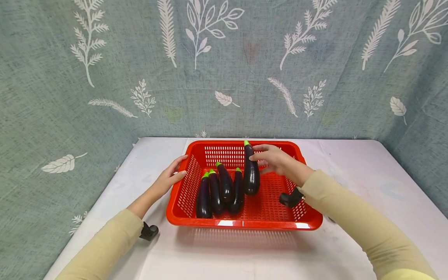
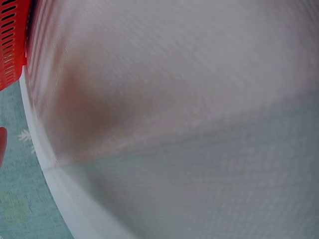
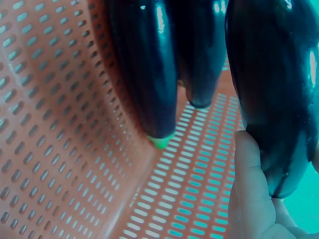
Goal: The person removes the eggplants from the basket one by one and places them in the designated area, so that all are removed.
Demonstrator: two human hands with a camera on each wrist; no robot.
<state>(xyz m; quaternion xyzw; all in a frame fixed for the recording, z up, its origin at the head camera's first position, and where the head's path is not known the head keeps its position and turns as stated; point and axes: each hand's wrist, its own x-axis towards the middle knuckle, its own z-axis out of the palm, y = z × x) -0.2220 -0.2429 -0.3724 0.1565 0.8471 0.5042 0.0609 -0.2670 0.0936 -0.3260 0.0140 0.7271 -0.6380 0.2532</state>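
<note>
A glossy dark eggplant (image 1: 251, 175) with a green stem end is held nearly upright over the red basket (image 1: 241, 223). My right hand (image 1: 274, 158) grips its upper part between thumb and fingers. In the right wrist view that held eggplant (image 3: 274, 84) fills the right side, with the hand (image 3: 251, 189) below it. Several more eggplants (image 1: 204, 197) lie side by side in the basket's left half, stems toward the back. On the basket's left rim rests my left hand (image 1: 168, 178), its fingers spread. Only a sliver of a fingertip (image 2: 2, 144) shows in the left wrist view.
The slotted basket stands on a white-covered table (image 1: 241, 260). Behind and beside the table hangs a grey-green cloth (image 1: 224, 116) with white leaf prints. Black wrist-camera mounts (image 1: 291, 198) sit beneath both sleeves; the right one is over the basket.
</note>
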